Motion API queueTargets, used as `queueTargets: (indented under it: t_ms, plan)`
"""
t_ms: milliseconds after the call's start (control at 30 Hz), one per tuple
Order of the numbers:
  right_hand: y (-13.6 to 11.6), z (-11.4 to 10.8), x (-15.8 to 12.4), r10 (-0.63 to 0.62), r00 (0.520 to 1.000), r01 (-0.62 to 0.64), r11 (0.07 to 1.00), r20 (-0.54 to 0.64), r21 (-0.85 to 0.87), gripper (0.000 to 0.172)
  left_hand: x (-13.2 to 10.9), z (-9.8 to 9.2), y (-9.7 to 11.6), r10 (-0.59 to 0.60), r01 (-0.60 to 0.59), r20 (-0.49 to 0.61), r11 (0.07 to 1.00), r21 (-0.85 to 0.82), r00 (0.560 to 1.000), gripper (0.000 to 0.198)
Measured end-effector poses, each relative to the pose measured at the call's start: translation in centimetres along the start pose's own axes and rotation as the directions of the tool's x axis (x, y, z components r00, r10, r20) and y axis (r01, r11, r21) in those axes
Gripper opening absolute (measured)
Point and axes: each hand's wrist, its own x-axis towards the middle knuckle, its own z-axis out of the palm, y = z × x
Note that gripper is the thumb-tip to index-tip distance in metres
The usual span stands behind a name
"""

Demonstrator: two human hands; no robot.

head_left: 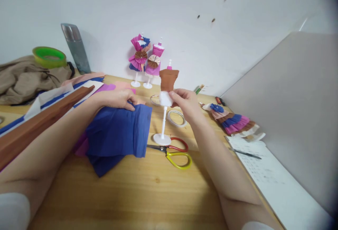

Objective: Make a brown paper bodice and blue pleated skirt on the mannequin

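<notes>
My right hand pinches the white lower body of a small dress-form mannequin. A brown crepe-paper top wraps its chest, and its round white base is by the scissors. My left hand is closed on the top edge of blue crepe paper, which has a folded band along its right side and lies left of the stand. Scissors with one red and one yellow handle lie on the table, their blades running toward the blue paper. Behind the mannequin rests a roll of double-sided tape.
Two dressed mannequins stand against the wall; another dressed figure lies at right. Crepe-paper strips spread across the left. Further back are a bottle, green tape and brown cloth. A pen lies on paper.
</notes>
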Motion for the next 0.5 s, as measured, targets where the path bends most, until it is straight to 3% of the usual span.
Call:
queueTargets:
  t_ms: [200,500]
  plan:
    - [3.6,-0.2,1.2,0.294,0.952,-0.298,0.954,0.090,0.037,0.052,0.3,0.4,-1.2,-0.018,0.012,0.078,0.996,0.085,0.997,0.015]
    - [7.1,1.1,1.0,0.400,0.906,-0.388,0.916,0.138,-0.104,0.046,0.0,0.2,-0.8,-0.067,0.050,0.213,0.995,0.082,0.975,0.012]
